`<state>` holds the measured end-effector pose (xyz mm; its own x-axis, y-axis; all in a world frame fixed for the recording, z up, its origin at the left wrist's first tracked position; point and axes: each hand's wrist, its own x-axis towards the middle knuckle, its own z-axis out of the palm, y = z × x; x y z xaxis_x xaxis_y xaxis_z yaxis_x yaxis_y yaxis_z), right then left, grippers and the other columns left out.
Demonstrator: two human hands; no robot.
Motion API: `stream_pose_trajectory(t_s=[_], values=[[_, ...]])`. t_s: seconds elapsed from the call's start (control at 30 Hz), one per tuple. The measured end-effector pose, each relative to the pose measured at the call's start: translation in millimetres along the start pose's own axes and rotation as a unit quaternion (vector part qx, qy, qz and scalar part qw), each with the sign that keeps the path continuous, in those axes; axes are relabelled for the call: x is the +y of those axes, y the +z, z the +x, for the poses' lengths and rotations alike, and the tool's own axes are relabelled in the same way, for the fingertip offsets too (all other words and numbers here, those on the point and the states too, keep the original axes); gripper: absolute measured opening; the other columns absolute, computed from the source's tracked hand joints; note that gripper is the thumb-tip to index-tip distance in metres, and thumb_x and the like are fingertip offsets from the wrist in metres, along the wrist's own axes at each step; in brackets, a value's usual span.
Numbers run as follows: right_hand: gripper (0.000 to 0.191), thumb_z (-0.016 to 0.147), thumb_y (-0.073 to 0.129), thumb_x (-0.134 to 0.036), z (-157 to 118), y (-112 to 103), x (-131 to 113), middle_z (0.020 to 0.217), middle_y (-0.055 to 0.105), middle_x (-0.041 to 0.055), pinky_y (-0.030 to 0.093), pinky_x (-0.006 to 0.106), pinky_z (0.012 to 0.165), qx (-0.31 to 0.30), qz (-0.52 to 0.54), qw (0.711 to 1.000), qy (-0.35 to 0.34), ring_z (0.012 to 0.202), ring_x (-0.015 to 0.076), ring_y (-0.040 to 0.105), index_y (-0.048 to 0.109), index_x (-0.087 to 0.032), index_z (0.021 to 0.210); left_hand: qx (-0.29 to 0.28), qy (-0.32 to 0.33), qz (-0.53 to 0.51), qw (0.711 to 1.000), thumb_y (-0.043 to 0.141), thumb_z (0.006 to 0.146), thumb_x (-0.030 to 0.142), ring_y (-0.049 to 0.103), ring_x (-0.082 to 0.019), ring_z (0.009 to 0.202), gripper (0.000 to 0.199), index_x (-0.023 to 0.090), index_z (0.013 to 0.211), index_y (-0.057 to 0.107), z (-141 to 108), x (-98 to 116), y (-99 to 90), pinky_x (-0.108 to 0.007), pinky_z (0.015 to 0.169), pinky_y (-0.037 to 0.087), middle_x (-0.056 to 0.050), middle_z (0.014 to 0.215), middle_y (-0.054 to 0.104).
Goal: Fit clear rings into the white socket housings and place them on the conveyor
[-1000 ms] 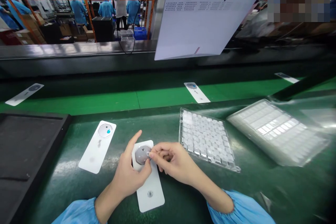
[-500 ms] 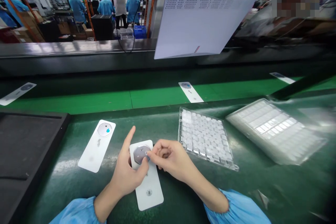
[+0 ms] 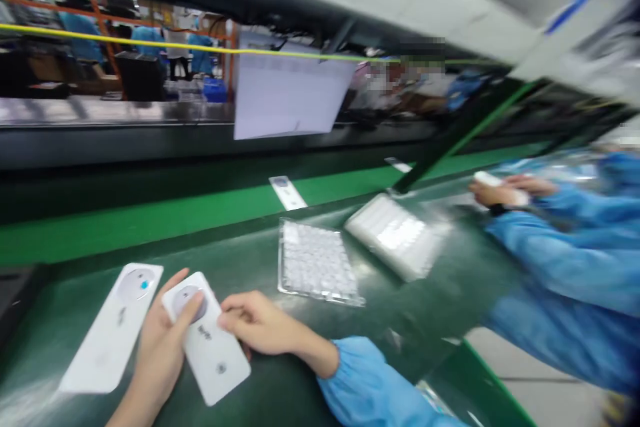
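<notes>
A white rectangular panel with rounded corners, dark printed marks and a grey disc near its top is tilted in my left hand. My left thumb presses on the disc and the fingers are behind the panel. At the panel's right edge, my right hand has thumb and index finger pinched together against it; its other fingers are curled and partly hidden. Left of my hands lies a similar white panel, whose disc carries a blue dot.
A clear tray of small white pieces lies right of my hands, beside a stack of clear trays. Beyond runs a green belt bearing another panel. At right, a co-worker's hands hold a white object.
The view has swung right, bringing the co-worker's arms into sight. My right hand has moved from the disc to the panel's right edge, and my left thumb now rests on the disc.
</notes>
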<state>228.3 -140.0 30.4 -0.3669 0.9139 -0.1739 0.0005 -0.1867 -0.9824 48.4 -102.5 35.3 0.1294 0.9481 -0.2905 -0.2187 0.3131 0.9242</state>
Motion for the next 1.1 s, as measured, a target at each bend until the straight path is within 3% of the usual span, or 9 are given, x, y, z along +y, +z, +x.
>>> stream_pose_trajectory(t_s=[0.17,0.3,0.5,0.6,0.7,0.8,0.93,1.0,1.1], values=[[0.061,0.08,0.076,-0.068,-1.5,-5.8,6.1,0.071,0.062,-0.0014,0.041,0.016,0.043,-0.038,-0.011,0.999,-0.008,0.051,0.0081,0.055,0.066,-0.012,0.103,0.012,-0.019,-0.082,0.996,0.099,0.054,0.036,0.072,-0.024,0.086,0.076,0.022,0.119,0.061,5.7,5.8,-0.2,-0.025,0.067,0.062,-0.006,0.099,0.072],[0.06,0.081,0.076,-0.065,-3.7,-6.4,1.3,0.077,0.067,0.0014,0.043,0.016,0.045,-0.069,-0.052,0.996,-0.023,0.052,0.0091,0.059,0.068,-0.011,0.104,0.03,-0.007,-0.088,0.996,0.099,0.054,0.034,0.072,-0.025,0.096,0.08,0.024,0.124,0.061,6.2,11.1,-0.1,-0.026,0.073,0.063,-0.006,0.102,0.073],[0.058,0.08,0.074,-0.067,-0.6,-6.8,3.6,0.079,0.069,0.0023,0.048,0.018,0.055,-0.059,-0.055,0.996,-0.03,0.064,0.0133,0.066,0.068,-0.012,0.099,0.027,-0.014,-0.071,0.997,0.098,0.053,0.039,0.072,-0.027,0.092,0.08,0.026,0.121,0.059,10.0,11.6,-1.2,-0.028,0.066,0.063,-0.005,0.096,0.073],[0.054,0.079,0.079,-0.062,0.0,-9.2,7.3,0.068,0.065,-0.0008,0.047,0.017,0.056,-0.076,-0.044,0.996,-0.023,0.058,0.011,0.064,0.067,-0.012,0.098,0.039,-0.006,-0.067,0.997,0.099,0.051,0.042,0.072,-0.025,0.089,0.079,0.025,0.116,0.057,12.9,9.4,-2.7,-0.026,0.066,0.062,-0.004,0.093,0.073],[0.058,0.078,0.081,-0.061,-1.5,-9.4,7.1,0.067,0.065,-0.0001,0.046,0.016,0.05,-0.085,-0.023,0.996,0.002,0.051,0.0099,0.061,0.067,-0.011,0.104,0.046,0.017,-0.031,0.998,0.096,0.057,0.046,0.071,-0.022,0.079,0.085,0.025,0.128,0.055,16.1,6.2,-4.6,-0.024,0.061,0.059,-0.005,0.095,0.073],[0.062,0.077,0.08,-0.063,2.1,-7.8,0.6,0.065,0.064,0.001,0.038,0.016,0.04,-0.044,0.002,0.999,0.005,0.044,0.0099,0.057,0.066,-0.009,0.104,0.036,0.03,-0.02,0.999,0.092,0.064,0.048,0.072,-0.023,0.079,0.089,0.026,0.14,0.05,17.6,4.9,-5.4,-0.028,0.064,0.059,-0.007,0.101,0.073],[0.059,0.089,0.067,-0.064,29.8,-10.6,-27.8,0.057,0.058,-0.0019,0.031,0.017,0.037,0.079,-0.055,0.994,-0.046,0.04,0.0073,0.047,0.065,-0.008,0.106,0.001,0.035,-0.121,0.992,0.087,0.069,0.047,0.07,-0.029,0.103,0.091,0.022,0.145,0.043,16.2,7.3,-3.0,-0.037,0.082,0.059,-0.01,0.111,0.073],[0.049,0.1,0.059,-0.056,52.4,-16.8,-48.9,0.058,0.057,-0.0027,0.037,0.017,0.042,0.135,-0.151,0.977,-0.062,0.044,0.0071,0.047,0.065,-0.007,0.106,-0.008,0.056,-0.146,0.988,0.084,0.072,0.046,0.066,-0.031,0.115,0.086,0.022,0.144,0.043,14.8,8.6,-1.9,-0.042,0.091,0.056,-0.012,0.116,0.072],[0.034,0.104,0.059,-0.043,85.3,-32.2,-78.1,0.081,0.064,0.0017,0.053,0.022,0.056,0.187,-0.245,0.95,-0.054,0.063,0.0115,0.06,0.065,-0.009,0.108,-0.019,0.07,-0.145,0.987,0.081,0.075,0.05,0.062,-0.033,0.122,0.079,0.022,0.14,0.045,13.5,9.0,-2.6,-0.048,0.097,0.052,-0.016,0.123,0.068]])
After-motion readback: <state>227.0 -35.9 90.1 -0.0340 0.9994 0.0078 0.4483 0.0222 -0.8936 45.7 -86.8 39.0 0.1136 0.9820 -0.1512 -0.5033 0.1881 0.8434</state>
